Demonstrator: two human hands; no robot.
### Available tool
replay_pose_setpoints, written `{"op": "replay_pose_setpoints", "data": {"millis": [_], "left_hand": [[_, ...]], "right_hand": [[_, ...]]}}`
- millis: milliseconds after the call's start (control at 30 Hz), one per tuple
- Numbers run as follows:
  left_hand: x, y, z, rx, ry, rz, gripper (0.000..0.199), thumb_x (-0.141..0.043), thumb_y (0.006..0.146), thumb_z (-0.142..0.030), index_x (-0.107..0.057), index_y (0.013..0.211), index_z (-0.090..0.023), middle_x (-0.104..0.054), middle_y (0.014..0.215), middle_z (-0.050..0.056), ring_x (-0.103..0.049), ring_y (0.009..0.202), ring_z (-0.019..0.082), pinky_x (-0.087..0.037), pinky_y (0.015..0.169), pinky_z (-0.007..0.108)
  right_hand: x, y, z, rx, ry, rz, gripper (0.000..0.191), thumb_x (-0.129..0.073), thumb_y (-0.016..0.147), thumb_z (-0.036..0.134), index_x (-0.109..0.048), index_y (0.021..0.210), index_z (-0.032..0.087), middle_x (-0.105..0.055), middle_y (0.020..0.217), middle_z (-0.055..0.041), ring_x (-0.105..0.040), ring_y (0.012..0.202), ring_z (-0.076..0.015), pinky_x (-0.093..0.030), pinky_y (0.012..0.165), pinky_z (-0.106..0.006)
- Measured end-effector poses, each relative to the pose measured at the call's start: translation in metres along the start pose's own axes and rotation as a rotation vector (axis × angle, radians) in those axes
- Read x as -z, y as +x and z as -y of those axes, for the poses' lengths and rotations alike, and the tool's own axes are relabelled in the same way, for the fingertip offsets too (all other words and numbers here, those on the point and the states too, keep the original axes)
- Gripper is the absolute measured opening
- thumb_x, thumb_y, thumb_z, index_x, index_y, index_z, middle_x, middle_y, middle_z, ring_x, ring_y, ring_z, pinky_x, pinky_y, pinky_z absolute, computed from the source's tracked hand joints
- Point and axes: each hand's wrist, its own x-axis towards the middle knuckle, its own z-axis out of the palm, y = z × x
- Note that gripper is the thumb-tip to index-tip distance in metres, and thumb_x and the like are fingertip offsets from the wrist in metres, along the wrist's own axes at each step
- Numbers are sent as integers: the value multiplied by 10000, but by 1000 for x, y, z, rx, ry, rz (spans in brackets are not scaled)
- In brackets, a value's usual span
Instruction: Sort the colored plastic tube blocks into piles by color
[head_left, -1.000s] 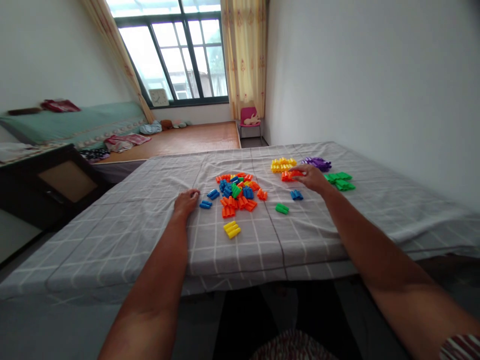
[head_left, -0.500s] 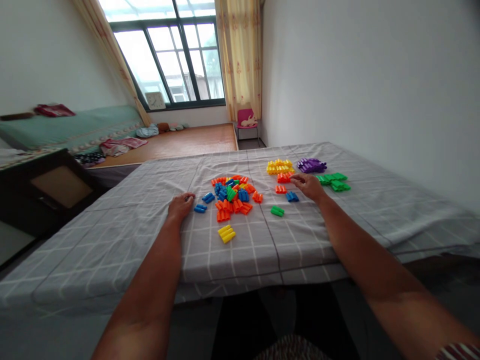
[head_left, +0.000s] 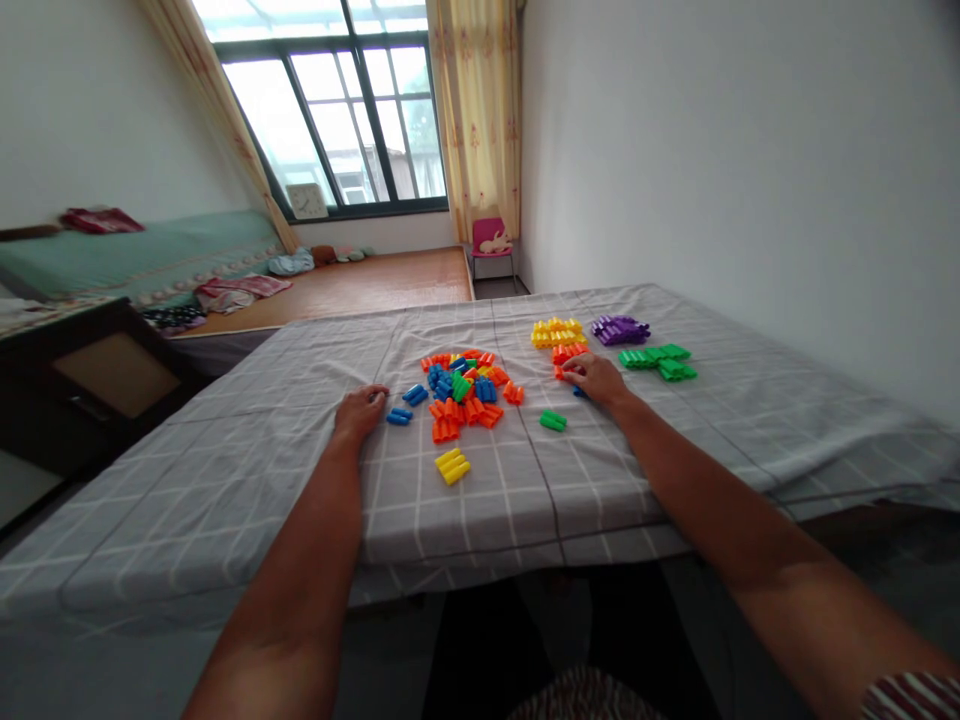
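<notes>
My right hand (head_left: 598,378) has its fingertips closed on a small orange ribbed plastic block (head_left: 558,372), just in front of a row of orange blocks (head_left: 569,354). Partly under this hand lies a blue block (head_left: 580,392). My left hand (head_left: 361,408) rests on the cloth with fingers loosely bent and apart, nothing seen in it. Close to its fingertips are two blue blocks (head_left: 415,395). A mixed pile of orange, blue, green and yellow blocks (head_left: 469,390) lies between my hands. A green block (head_left: 553,420) and a yellow block (head_left: 453,466) lie separately nearer me.
Behind and beside my right hand stand grouped yellow blocks (head_left: 558,334), purple blocks (head_left: 620,330) and green blocks (head_left: 660,360). A grey checked cloth (head_left: 285,450) covers the table. A white wall (head_left: 735,180) runs along the right, and a dark cabinet (head_left: 97,380) stands left.
My right hand has moved left and slightly nearer, from the orange row to the single orange block, now partly covering the blue one. My left hand stays put.
</notes>
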Motion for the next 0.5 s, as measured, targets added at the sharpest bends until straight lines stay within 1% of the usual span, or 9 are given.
{"op": "replay_pose_setpoints", "data": {"millis": [100,133,167,200,267,333,400,500], "left_hand": [[2,-1,-2,-1,3,4,361,-449,849,-333,-697,1098,-251,-644,1237,38,-585,1112,222,-441,913,283],[3,-1,-3,0,4,6,358,-451,850,-331,-699,1095,-248,-645,1236,39,-586,1113,222,-440,916,283],[3,-2,-4,0,7,8,356,-453,850,-328,-700,1093,-246,-646,1236,39,-585,1116,222,-439,920,282],[4,-3,-4,2,10,8,353,-454,851,-325,-701,1090,-245,-646,1236,37,-583,1120,221,-438,924,280],[6,-4,-5,1,13,8,351,-454,851,-322,-700,1089,-245,-647,1238,29,-581,1127,215,-437,931,273],[6,-4,-6,-5,11,7,353,-452,852,-322,-699,1092,-245,-649,1235,21,-585,1124,207,-439,931,264],[7,-5,-6,-9,8,4,354,-452,852,-324,-699,1093,-247,-654,1227,14,-592,1113,205,-446,924,261],[7,-4,-6,1,12,2,354,-458,847,-324,-704,1090,-247,-659,1219,18,-600,1104,212,-454,917,269]], "right_hand": [[13,-1,-3,-23,46,-74,303,-531,849,420,-729,870,192,-717,840,-54,-633,740,-180,-469,696,-279],[18,-2,-5,-40,82,-82,348,-502,864,449,-724,865,180,-712,806,-55,-629,724,-180,-468,678,-276],[23,-4,-7,-57,131,-62,384,-491,866,482,-718,863,172,-708,782,-53,-627,710,-178,-468,663,-273],[28,-7,-9,-73,190,-13,406,-504,852,514,-714,868,167,-707,780,-52,-628,705,-177,-471,653,-271],[36,-13,-14,-100,290,142,420,-606,768,552,-708,897,166,-713,828,-59,-636,727,-184,-484,653,-273],[41,-17,-18,-104,326,289,457,-718,661,530,-703,940,168,-711,889,-72,-639,781,-201,-497,687,-288],[44,-20,-20,-74,324,377,501,-767,602,497,-699,978,174,-703,926,-75,-631,834,-214,-498,732,-305],[48,-21,-20,-13,341,483,529,-767,601,498,-694,1030,195,-692,957,-62,-618,883,-218,-486,785,-318]]}}
